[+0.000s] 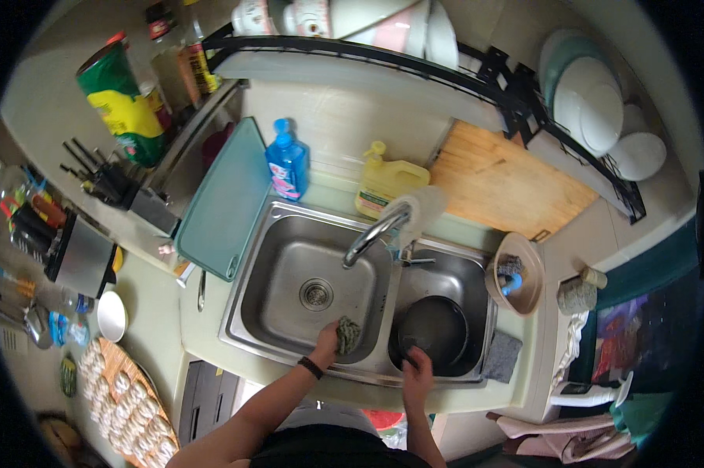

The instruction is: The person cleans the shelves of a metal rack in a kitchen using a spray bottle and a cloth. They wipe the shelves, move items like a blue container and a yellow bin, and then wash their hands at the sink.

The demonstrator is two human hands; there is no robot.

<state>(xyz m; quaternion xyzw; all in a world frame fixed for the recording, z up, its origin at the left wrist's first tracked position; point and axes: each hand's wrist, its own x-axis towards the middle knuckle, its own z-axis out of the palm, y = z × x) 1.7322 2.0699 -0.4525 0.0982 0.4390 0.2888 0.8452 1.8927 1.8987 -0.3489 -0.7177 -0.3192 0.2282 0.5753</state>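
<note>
My left hand point(327, 344) grips a crumpled green dishcloth point(348, 335) over the near right corner of the large steel sink basin point(287, 251). Around the handle of a dark frying pan point(437, 330) closes my right hand point(417, 374). The pan rests in the smaller basin point(440, 278) on the right, and its handle is mostly hidden by my fingers. A chrome faucet point(375, 237) arches over the large basin, with a pale cloth or wrap point(419, 210) behind its neck. I cannot tell whether water runs.
Behind the sink stand a blue detergent bottle point(287, 167), a yellow jug point(387, 181) and a wooden board point(504, 181). A green cutting board point(226, 199) leans at left. At right are a beige basket point(516, 298) and a grey cloth point(502, 355). Dumplings point(129, 409) cover a board at lower left.
</note>
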